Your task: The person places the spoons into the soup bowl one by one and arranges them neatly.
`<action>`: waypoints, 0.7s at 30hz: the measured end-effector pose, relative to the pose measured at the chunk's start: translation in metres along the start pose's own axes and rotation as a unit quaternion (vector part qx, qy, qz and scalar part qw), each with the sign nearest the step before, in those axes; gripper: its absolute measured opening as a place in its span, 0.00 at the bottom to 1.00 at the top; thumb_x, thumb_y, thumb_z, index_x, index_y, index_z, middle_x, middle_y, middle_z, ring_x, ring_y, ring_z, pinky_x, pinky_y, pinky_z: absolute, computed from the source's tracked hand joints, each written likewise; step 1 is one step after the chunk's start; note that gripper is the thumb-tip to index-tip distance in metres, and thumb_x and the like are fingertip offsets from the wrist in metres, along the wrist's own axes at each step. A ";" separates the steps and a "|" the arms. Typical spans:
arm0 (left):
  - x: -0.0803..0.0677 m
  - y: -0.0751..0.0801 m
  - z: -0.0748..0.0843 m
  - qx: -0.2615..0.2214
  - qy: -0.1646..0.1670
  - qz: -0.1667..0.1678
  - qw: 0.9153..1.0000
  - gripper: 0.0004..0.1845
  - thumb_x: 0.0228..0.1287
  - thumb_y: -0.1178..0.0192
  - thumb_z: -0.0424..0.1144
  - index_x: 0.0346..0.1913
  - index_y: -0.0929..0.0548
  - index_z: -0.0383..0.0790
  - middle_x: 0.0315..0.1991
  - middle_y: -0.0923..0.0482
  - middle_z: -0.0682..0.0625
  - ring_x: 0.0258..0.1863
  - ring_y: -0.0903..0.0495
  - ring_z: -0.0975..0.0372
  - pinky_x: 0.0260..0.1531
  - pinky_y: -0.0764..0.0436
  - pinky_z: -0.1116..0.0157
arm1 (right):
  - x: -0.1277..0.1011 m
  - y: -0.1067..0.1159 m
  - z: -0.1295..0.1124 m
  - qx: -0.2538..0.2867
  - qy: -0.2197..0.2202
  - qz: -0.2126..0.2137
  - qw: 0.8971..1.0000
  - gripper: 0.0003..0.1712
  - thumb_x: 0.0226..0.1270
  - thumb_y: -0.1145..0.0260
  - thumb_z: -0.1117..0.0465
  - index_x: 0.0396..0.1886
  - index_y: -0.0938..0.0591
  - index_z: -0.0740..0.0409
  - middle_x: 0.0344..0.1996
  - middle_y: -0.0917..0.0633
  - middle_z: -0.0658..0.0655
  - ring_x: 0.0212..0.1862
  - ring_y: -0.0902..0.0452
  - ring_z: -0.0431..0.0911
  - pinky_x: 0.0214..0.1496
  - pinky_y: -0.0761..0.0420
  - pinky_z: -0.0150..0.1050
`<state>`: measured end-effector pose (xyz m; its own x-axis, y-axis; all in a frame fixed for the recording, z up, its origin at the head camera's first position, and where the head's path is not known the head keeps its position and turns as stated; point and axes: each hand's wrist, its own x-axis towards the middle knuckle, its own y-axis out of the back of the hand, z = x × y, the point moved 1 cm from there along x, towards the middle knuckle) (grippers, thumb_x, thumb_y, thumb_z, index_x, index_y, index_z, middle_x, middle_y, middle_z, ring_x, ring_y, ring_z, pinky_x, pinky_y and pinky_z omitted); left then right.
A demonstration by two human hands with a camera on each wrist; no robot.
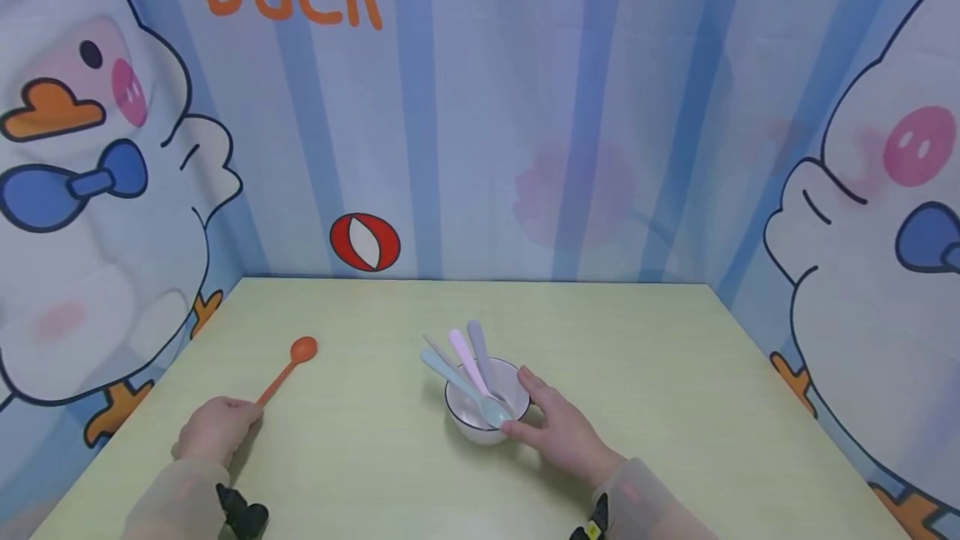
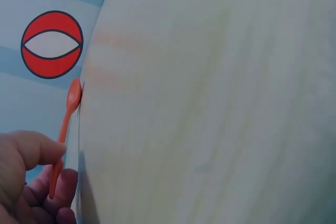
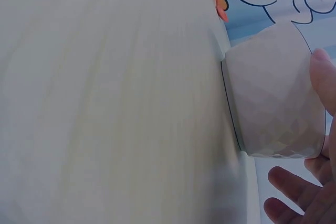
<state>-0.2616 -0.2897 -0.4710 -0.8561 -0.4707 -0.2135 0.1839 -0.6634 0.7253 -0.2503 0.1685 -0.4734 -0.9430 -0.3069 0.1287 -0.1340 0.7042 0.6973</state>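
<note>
Between the thumb and fingers of my left hand is the handle of an orange spoon, whose round end points away over the table. The left wrist view shows the same spoon pinched near its handle end. A white bowl with a dark rim stands mid-table. My right hand holds its right side, thumb and fingers at the rim. Leaning in the bowl are a light blue spoon, a pink handle, a purple handle and a thin greyish handle. The right wrist view shows the bowl's faceted side.
The pale wooden-look table reaches back to a blue striped curtain with printed ducks, a ball and lettering. Side curtains border the table on the left and right. A dark wrist strap shows at the left sleeve.
</note>
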 end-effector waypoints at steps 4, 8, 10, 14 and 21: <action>0.001 0.000 0.002 -0.013 -0.026 -0.003 1.000 0.19 0.63 0.43 0.43 0.49 0.23 0.29 0.44 0.23 0.35 0.42 0.28 0.46 0.46 0.38 0.44 | 0.000 0.000 0.000 -0.002 0.001 0.001 1.000 0.51 0.58 0.32 0.39 0.75 0.42 0.55 0.74 0.42 0.54 0.73 0.47 0.54 0.69 0.43 0.58; 0.001 0.000 0.005 -0.037 -0.026 -0.013 0.999 0.20 0.64 0.45 0.41 0.52 0.26 0.29 0.49 0.26 0.34 0.45 0.29 0.45 0.42 0.30 0.49 | -0.001 0.000 -0.001 -0.003 -0.001 0.000 1.000 0.51 0.58 0.32 0.40 0.75 0.42 0.55 0.74 0.42 0.54 0.73 0.47 0.54 0.70 0.43 0.57; 0.001 0.001 0.007 -0.047 -0.025 -0.015 0.998 0.21 0.66 0.45 0.42 0.54 0.27 0.29 0.51 0.27 0.34 0.46 0.30 0.44 0.42 0.28 0.49 | -0.001 0.001 -0.002 -0.003 0.000 0.000 1.000 0.51 0.59 0.32 0.40 0.75 0.42 0.55 0.74 0.42 0.54 0.73 0.47 0.54 0.70 0.43 0.57; -0.002 0.003 0.011 -0.080 -0.025 -0.017 0.996 0.23 0.69 0.47 0.45 0.59 0.28 0.31 0.54 0.29 0.34 0.49 0.31 0.45 0.45 0.28 0.49 | -0.001 0.001 -0.003 -0.006 0.000 0.000 1.000 0.50 0.59 0.32 0.40 0.75 0.41 0.55 0.73 0.41 0.55 0.73 0.47 0.54 0.70 0.43 0.57; -0.005 0.004 0.012 -0.177 -0.016 -0.017 0.984 0.29 0.71 0.49 0.50 0.65 0.32 0.32 0.58 0.32 0.35 0.54 0.32 0.45 0.50 0.30 0.50 | -0.001 0.001 -0.003 -0.005 0.000 0.001 1.000 0.51 0.58 0.32 0.39 0.74 0.41 0.55 0.73 0.41 0.54 0.73 0.47 0.54 0.69 0.42 0.57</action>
<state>-0.2628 -0.2827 -0.4592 -0.8780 -0.4308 -0.2087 0.3078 -0.8419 0.4432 -0.2488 0.1679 -0.4710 -0.9430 -0.3064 0.1299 -0.1299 0.6983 0.7040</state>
